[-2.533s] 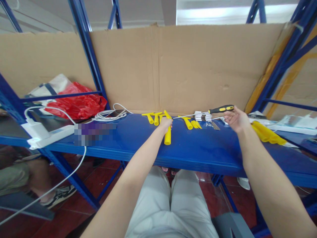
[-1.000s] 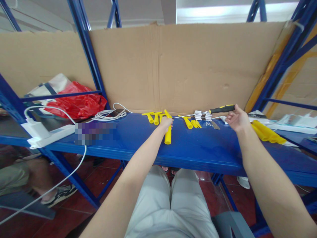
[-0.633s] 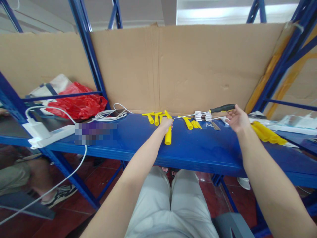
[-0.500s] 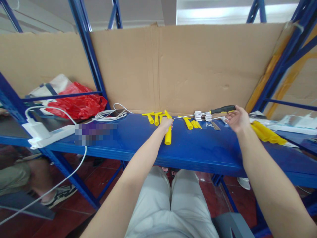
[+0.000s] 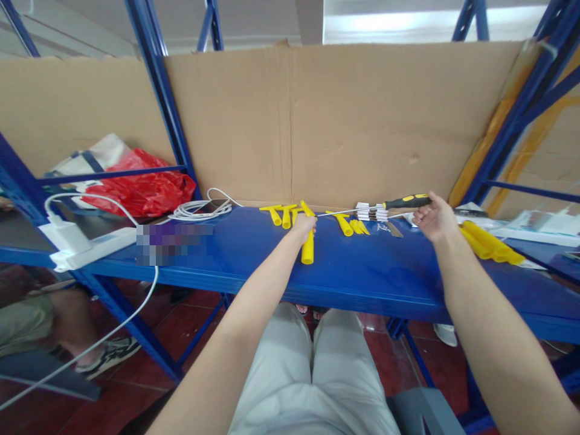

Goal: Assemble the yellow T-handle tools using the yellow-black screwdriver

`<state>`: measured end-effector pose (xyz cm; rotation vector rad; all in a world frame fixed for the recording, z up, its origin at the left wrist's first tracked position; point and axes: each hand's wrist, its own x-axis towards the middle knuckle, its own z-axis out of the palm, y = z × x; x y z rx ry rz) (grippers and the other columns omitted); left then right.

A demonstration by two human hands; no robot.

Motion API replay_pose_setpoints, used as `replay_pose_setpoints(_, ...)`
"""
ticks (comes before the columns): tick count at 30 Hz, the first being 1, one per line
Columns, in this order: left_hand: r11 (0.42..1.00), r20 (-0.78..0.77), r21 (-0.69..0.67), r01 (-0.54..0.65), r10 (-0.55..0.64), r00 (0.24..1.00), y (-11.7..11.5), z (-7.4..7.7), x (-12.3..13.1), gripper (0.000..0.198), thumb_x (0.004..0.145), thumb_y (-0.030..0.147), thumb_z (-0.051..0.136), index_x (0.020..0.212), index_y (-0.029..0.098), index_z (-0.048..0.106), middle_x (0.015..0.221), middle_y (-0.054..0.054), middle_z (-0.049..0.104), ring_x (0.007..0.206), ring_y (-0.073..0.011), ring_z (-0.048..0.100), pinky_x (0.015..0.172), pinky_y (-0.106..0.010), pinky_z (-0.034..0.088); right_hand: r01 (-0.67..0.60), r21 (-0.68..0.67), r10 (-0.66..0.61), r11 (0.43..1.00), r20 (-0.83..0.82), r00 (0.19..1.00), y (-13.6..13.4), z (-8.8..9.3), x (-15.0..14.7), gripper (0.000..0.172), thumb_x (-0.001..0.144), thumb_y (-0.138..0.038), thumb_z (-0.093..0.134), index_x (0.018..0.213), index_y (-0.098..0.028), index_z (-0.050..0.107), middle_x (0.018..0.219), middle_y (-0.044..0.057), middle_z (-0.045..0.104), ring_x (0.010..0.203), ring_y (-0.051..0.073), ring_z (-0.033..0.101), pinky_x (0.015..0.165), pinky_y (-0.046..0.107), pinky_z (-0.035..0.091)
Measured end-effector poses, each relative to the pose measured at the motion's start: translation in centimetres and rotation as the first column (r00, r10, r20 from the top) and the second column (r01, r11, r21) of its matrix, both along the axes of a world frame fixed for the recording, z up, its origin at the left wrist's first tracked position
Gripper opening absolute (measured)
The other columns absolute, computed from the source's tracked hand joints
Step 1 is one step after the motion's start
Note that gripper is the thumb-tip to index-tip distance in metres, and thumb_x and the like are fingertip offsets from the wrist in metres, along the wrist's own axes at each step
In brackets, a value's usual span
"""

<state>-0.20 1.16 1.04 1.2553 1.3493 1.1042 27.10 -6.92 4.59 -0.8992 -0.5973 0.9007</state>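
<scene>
My left hand (image 5: 303, 228) is closed around a yellow T-shaped piece (image 5: 307, 251) above the blue shelf (image 5: 254, 248). My right hand (image 5: 434, 219) grips the end of a black and yellow screwdriver (image 5: 405, 201). The screwdriver lies level, its shaft pointing left so that the tip reaches the yellow piece at my left fingers. Other yellow T-shaped pieces (image 5: 273, 215) rest behind my left hand. Another yellow piece (image 5: 345, 226) and small yellow parts (image 5: 359, 228) lie beneath the shaft, beside a white bundle (image 5: 371, 212) and small metal bits (image 5: 383, 228).
Yellow tubes (image 5: 489, 243) lie right of my right hand. On the left are a white power strip (image 5: 97, 248), a coiled white cable (image 5: 202, 210) and a red plastic bag (image 5: 145, 184). A cardboard sheet (image 5: 362, 121) stands behind; a seated person's leg (image 5: 67, 314) shows lower left.
The screwdriver handle has turned about its length, so its yellow patches now face the camera. My right fingers have shifted slightly on it; my left hand has stayed in place.
</scene>
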Motion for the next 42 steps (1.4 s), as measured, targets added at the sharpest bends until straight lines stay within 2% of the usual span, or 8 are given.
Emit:
replay_pose_setpoints(5, 1.000, 0.000, 0.012, 0.005, -0.005, 1.000, -0.04, 0.02, -0.04, 0.013, 0.085, 0.006, 0.051, 0.086, 0.013, 0.061, 0.049, 0.005, 0.046, 0.041, -0.0082, 0.042, 0.048, -0.021, 0.039, 0.031, -0.003, -0.030, 1.000, 0.046, 0.998, -0.24, 0.17, -0.27, 0.031, 0.097, -0.027, 0.040, 0.066, -0.020, 0.044, 0.051, 0.001, 0.046, 0.044, 0.010, 0.036, 0.041, 0.020, 0.032)
replay_pose_setpoints(10, 1.000, -0.003, 0.008, 0.007, -0.007, 1.000, -0.39, 0.19, -0.06, 0.011, 0.085, 0.006, 0.051, 0.084, 0.014, 0.059, 0.048, 0.007, 0.043, 0.040, -0.0075, 0.042, 0.048, -0.021, 0.038, 0.018, 0.022, -0.019, 1.000, 0.067, 0.998, -0.20, 0.05, -0.43, 0.034, 0.097, -0.029, 0.042, 0.064, -0.020, 0.042, 0.048, -0.003, 0.035, 0.040, 0.009, 0.026, 0.037, 0.019, 0.023)
replay_pose_setpoints(16, 1.000, -0.002, 0.008, -0.004, 0.004, 1.000, -0.29, 0.15, -0.03, 0.011, 0.083, 0.006, 0.054, 0.078, 0.014, 0.058, 0.049, 0.006, 0.044, 0.041, -0.0072, 0.042, 0.050, -0.021, 0.039, 0.087, -0.013, -0.087, 0.996, 0.020, 0.996, -0.04, 0.10, -0.17, 0.030, 0.094, -0.025, 0.040, 0.064, -0.020, 0.043, 0.052, -0.001, 0.043, 0.043, 0.010, 0.036, 0.041, 0.022, 0.032)
replay_pose_setpoints(26, 1.000, -0.001, 0.005, -0.002, 0.002, 1.000, 0.02, 0.11, -0.05, 0.013, 0.085, 0.006, 0.051, 0.079, 0.013, 0.060, 0.049, 0.005, 0.045, 0.042, -0.0082, 0.043, 0.051, -0.023, 0.040, 0.010, 0.034, -0.012, 0.999, 0.039, 0.999, -0.03, -0.09, 0.06, 0.029, 0.092, -0.027, 0.041, 0.064, -0.023, 0.033, 0.046, -0.007, 0.018, 0.039, 0.010, 0.019, 0.037, 0.021, 0.021)
replay_pose_setpoints(31, 1.000, -0.002, 0.010, -0.020, 0.020, 1.000, -0.13, 0.10, -0.02, 0.013, 0.085, 0.005, 0.052, 0.079, 0.013, 0.060, 0.049, 0.006, 0.044, 0.041, -0.0078, 0.042, 0.050, -0.022, 0.039, 0.069, -0.001, -0.069, 0.998, 0.012, 0.998, -0.31, 0.26, -0.39, 0.026, 0.093, -0.027, 0.044, 0.068, -0.022, 0.041, 0.045, -0.004, 0.032, 0.040, 0.010, 0.033, 0.039, 0.019, 0.029)
replay_pose_setpoints(35, 1.000, 0.001, 0.010, -0.011, 0.011, 1.000, -0.13, 0.12, -0.03, 0.013, 0.085, 0.005, 0.051, 0.081, 0.013, 0.060, 0.048, 0.006, 0.042, 0.041, -0.0076, 0.042, 0.049, -0.022, 0.038, 0.089, -0.007, -0.089, 0.996, 0.017, 0.996, -0.50, 0.55, -0.67, 0.032, 0.098, -0.021, 0.033, 0.069, -0.020, 0.048, 0.050, 0.000, 0.048, 0.045, 0.011, 0.046, 0.043, 0.019, 0.037)
replay_pose_setpoints(38, 1.000, -0.001, 0.004, -0.004, 0.004, 1.000, -0.02, 0.07, -0.06, 0.011, 0.084, 0.006, 0.054, 0.079, 0.013, 0.061, 0.049, 0.006, 0.044, 0.041, -0.0075, 0.043, 0.050, -0.022, 0.040, 0.071, 0.023, -0.071, 0.997, 0.026, 0.997, -0.42, 0.45, -0.64, 0.035, 0.100, -0.023, 0.033, 0.069, -0.018, 0.050, 0.052, 0.001, 0.051, 0.045, 0.010, 0.045, 0.044, 0.019, 0.037)
replay_pose_setpoints(42, 1.000, -0.003, 0.002, -0.017, 0.017, 1.000, 0.14, -0.03, -0.07, 0.009, 0.083, 0.007, 0.056, 0.080, 0.013, 0.061, 0.050, 0.005, 0.046, 0.041, -0.0075, 0.043, 0.050, -0.022, 0.040, 0.031, 0.092, -0.036, 0.995, 0.056, 0.998, -0.13, 0.07, -0.29, 0.030, 0.095, -0.030, 0.051, 0.067, -0.020, 0.048, 0.052, -0.003, 0.044, 0.042, 0.008, 0.035, 0.042, 0.019, 0.033)
